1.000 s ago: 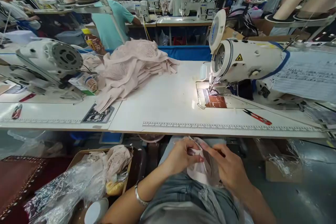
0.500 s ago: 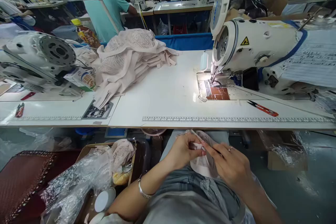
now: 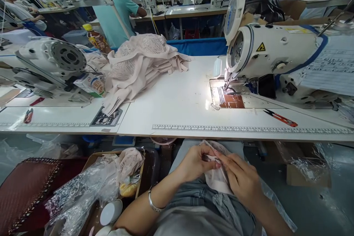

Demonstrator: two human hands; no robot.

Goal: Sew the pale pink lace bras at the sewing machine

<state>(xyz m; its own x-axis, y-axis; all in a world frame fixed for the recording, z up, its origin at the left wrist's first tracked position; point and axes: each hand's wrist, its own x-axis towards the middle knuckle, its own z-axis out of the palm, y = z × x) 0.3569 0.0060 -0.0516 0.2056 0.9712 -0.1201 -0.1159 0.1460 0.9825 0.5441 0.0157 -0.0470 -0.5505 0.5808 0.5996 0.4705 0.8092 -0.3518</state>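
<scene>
Both my hands meet over my lap, below the table's front edge. My left hand [image 3: 195,162] pinches the upper edge of a small pale pink fabric piece [image 3: 215,180]. Fingers of my right hand [image 3: 242,179] close on the same piece from the right. A thin clear plastic wrap lies around the fabric and trails down past my right wrist. A silver bangle [image 3: 152,202] circles my left wrist.
A white sewing machine [image 3: 265,53] stands at the right of the white table [image 3: 179,110], its lamp lit over the needle plate. Red thread snips [image 3: 280,117] lie near the ruler strip. A stack of pink garments [image 3: 141,62] sits at the back left. A box of bagged pieces [image 3: 110,180] is on my left. Other people work behind.
My hands have stayed on the fabric piece in my lap, with only small finger shifts. The view has tilted slightly.
</scene>
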